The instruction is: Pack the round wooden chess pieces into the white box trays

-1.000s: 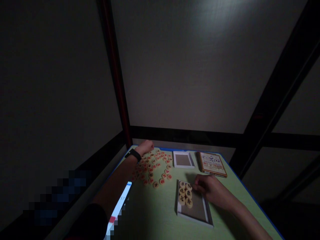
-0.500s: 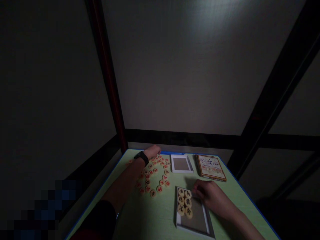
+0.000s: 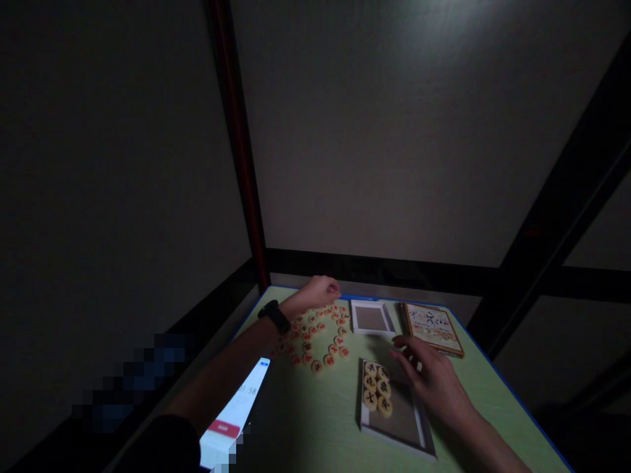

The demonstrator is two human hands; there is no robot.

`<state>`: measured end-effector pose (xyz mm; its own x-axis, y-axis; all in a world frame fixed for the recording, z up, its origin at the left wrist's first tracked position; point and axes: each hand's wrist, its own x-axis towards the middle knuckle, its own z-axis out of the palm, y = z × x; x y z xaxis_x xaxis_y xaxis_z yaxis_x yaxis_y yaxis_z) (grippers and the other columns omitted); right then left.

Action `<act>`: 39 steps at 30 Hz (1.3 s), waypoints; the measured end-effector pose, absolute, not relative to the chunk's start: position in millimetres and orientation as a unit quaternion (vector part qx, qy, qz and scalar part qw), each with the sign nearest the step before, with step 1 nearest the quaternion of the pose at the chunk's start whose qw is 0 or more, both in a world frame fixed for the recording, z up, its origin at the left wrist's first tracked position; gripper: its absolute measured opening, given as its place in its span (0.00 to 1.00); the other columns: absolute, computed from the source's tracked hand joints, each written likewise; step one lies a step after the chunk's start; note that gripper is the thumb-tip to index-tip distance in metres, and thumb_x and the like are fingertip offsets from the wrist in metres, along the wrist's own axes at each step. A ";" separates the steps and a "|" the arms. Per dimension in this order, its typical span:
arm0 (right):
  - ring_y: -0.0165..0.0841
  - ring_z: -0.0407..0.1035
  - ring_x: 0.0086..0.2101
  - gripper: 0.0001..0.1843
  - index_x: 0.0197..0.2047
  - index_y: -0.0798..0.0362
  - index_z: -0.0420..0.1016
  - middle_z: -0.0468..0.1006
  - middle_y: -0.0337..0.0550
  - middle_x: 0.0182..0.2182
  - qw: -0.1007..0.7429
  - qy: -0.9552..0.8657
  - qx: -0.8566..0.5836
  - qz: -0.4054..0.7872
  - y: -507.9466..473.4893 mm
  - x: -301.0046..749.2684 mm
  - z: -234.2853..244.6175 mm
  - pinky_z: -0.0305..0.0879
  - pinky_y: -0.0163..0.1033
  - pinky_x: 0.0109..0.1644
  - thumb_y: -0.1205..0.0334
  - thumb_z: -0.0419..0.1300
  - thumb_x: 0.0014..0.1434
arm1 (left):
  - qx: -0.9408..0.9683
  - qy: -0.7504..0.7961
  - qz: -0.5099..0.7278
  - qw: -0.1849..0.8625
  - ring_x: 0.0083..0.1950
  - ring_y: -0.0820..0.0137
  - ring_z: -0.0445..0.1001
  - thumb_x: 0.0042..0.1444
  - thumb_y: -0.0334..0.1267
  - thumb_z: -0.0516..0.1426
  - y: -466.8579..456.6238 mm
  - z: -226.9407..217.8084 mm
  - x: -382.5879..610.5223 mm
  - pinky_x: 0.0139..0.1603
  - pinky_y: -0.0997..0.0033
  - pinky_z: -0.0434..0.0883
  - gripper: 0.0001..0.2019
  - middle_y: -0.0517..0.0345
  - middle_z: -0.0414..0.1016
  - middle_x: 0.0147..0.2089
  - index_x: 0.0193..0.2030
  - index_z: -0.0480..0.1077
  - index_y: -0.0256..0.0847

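Note:
My left hand (image 3: 318, 293), with a dark watch on the wrist, hovers over the far edge of a group of xiangqi pieces (image 3: 317, 365). Its fingers are curled together, and what they may hold is hidden. These round pieces bear red or black characters and lie loosely on the table. My right hand (image 3: 434, 374) is above the right side of a shallow box tray (image 3: 399, 441), thumb and fingers apart, with nothing visible between them. In the tray's left part, several black-marked pieces (image 3: 377, 389) sit in two columns.
An open white tray (image 3: 372, 318) lies at the far side of the green table (image 3: 315, 427). Right of it is a flat printed box (image 3: 434, 327). A lit phone (image 3: 239, 401) shows beside my left forearm. A wall rises behind the table.
My left hand has lifted a little from the pieces. The right hand's fingers have spread from a closer curl. The view has shifted left, and the phone's lit screen now shows.

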<state>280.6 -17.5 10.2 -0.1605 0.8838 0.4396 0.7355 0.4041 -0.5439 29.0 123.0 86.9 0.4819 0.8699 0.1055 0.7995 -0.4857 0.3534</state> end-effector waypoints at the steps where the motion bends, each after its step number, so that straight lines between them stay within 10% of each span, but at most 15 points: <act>1: 0.39 0.73 0.35 0.16 0.50 0.51 0.70 0.78 0.51 0.42 0.395 -0.753 -0.519 0.083 -20.7 275.1 9.5 0.71 0.44 0.43 0.53 0.53 0.63 | 0.850 0.464 0.188 0.164 0.44 0.69 0.77 0.58 0.39 0.55 105.7 86.6 36.2 0.45 0.75 0.71 0.14 0.52 0.80 0.45 0.46 0.76 0.36; 5: 0.40 0.73 0.44 0.24 0.60 0.49 0.63 0.71 0.54 0.54 0.462 -0.776 -0.430 0.019 -35.9 249.2 6.1 0.73 0.45 0.48 0.55 0.57 0.62 | 0.818 0.416 0.280 0.281 0.38 0.67 0.78 0.54 0.40 0.58 36.9 67.4 65.4 0.39 0.72 0.72 0.17 0.53 0.81 0.40 0.49 0.73 0.37; 12: 0.37 0.74 0.44 0.14 0.51 0.49 0.73 0.78 0.50 0.43 0.487 -0.798 -0.356 -0.010 -42.9 232.6 3.3 0.74 0.41 0.47 0.63 0.51 0.66 | 0.784 0.419 0.286 0.358 0.40 0.67 0.79 0.48 0.39 0.63 -9.4 46.2 60.5 0.40 0.73 0.74 0.29 0.52 0.80 0.44 0.59 0.66 0.39; 21: 0.40 0.74 0.48 0.15 0.52 0.50 0.74 0.79 0.51 0.47 0.500 -0.767 -0.402 0.021 -22.7 247.3 -10.1 0.72 0.48 0.53 0.61 0.53 0.64 | 0.866 0.499 0.016 -0.028 0.46 0.62 0.75 0.59 0.29 0.51 53.0 68.3 -30.7 0.50 0.66 0.69 0.12 0.46 0.78 0.43 0.38 0.77 0.38; 39: 0.35 0.72 0.36 0.07 0.45 0.50 0.71 0.72 0.46 0.40 0.510 -0.775 -0.372 0.023 -23.6 243.8 -7.3 0.72 0.38 0.39 0.61 0.58 0.63 | 0.855 0.512 -0.076 0.005 0.46 0.63 0.76 0.43 0.22 0.59 96.7 57.3 -22.6 0.44 0.72 0.70 0.20 0.51 0.79 0.47 0.43 0.78 0.44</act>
<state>243.8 -23.6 -7.3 -0.2018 0.6007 0.7736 0.5531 0.7218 -0.4161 -22.6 96.7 57.3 0.4634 0.8756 -0.1361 0.8773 -0.4750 -0.0689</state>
